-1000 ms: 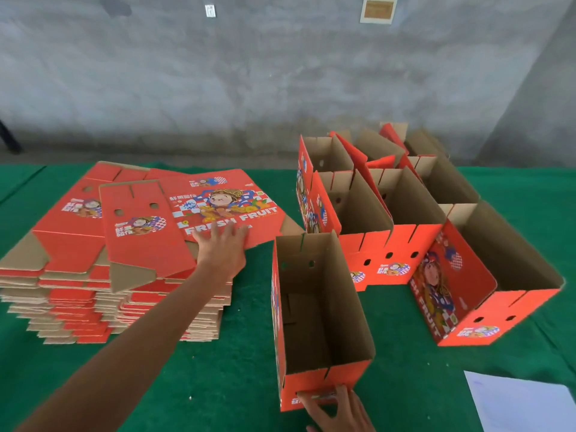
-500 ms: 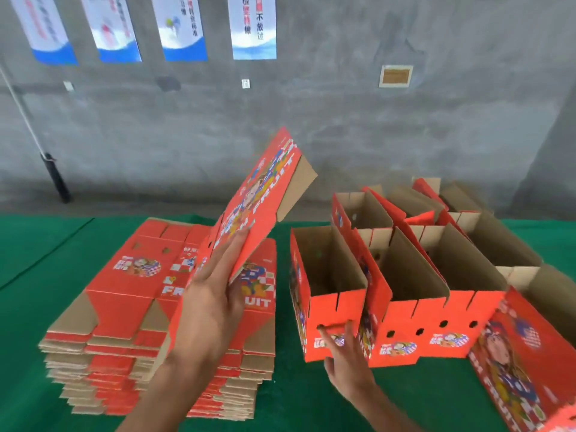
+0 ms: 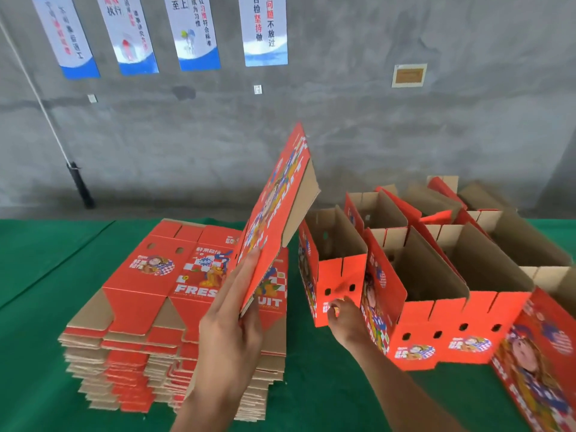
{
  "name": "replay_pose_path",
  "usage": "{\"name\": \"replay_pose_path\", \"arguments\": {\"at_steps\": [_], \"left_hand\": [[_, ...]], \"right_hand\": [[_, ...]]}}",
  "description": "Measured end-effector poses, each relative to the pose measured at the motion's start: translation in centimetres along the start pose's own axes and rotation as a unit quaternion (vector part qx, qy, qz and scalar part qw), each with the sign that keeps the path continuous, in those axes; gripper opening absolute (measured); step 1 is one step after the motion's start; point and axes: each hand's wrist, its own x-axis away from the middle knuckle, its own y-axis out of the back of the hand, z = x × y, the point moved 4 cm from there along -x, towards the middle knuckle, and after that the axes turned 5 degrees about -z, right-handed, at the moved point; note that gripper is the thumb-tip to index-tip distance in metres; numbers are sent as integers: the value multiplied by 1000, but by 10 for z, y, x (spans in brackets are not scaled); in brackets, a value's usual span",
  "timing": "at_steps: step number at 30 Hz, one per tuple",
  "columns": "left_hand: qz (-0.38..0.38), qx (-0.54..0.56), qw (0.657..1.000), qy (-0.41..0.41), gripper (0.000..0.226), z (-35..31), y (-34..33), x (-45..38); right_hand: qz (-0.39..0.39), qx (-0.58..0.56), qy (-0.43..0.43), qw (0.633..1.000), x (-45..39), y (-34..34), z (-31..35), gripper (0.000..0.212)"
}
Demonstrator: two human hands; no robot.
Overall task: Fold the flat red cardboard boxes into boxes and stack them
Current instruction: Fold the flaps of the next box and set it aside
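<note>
The left hand (image 3: pixel 232 319) pinches the lower edge of a flat red box (image 3: pixel 279 219), thumb hidden behind the card and long fingers laid up its printed face, holding it tilted above the stack of flat boxes (image 3: pixel 174 310) at lower left of the frame. The right hand (image 3: pixel 344 322) touches the near end of a folded box (image 3: pixel 335 269) at centre; its blurred fingertips hide whether it grips. More folded boxes (image 3: pixel 436 275) crowd right, the nearest cut off by the frame edge, leaving bare green table (image 3: pixel 40 275) only at far left
</note>
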Motion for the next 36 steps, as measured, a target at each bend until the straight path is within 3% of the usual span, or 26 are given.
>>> {"name": "replay_pose_path", "arguments": {"at_steps": [3, 7, 10, 13, 16, 20, 21, 23, 26, 31, 36], "left_hand": [[-22, 53, 998, 34, 55, -14, -3, 7], [-42, 151, 973, 167, 35, -51, -11, 7], [-31, 174, 963, 203, 25, -91, -5, 4], [54, 162, 960, 220, 27, -132, 3, 7], [144, 188, 935, 264, 30, -162, 23, 11], [215, 188, 902, 323, 40, -180, 23, 21], [236, 192, 889, 343, 35, -186, 17, 25], [271, 197, 851, 404, 51, -187, -2, 36], [331, 220, 790, 467, 66, -183, -33, 52], [351, 197, 751, 523, 58, -162, -71, 74], [335, 188, 747, 543, 62, -149, -96, 87]], "right_hand": [[-18, -103, 38, 994, 44, 12, 18, 30], [-10, -248, 95, 964, 110, 65, 67, 63], [-13, -281, 170, 944, 153, 120, 117, 71], [-9, -249, 194, 949, 193, 170, 146, 80], [10, -211, 194, 958, 226, 205, 151, 82], [106, -214, 167, 957, 256, 230, 143, 70], [125, -211, 173, 954, 262, 233, 141, 58], [151, -211, 181, 949, 270, 234, 135, 43], [175, -236, 153, 944, 275, 231, 109, 56], [190, -152, 140, 960, 278, 221, 61, 87], [204, -158, 101, 961, 270, 211, 34, 86]]}}
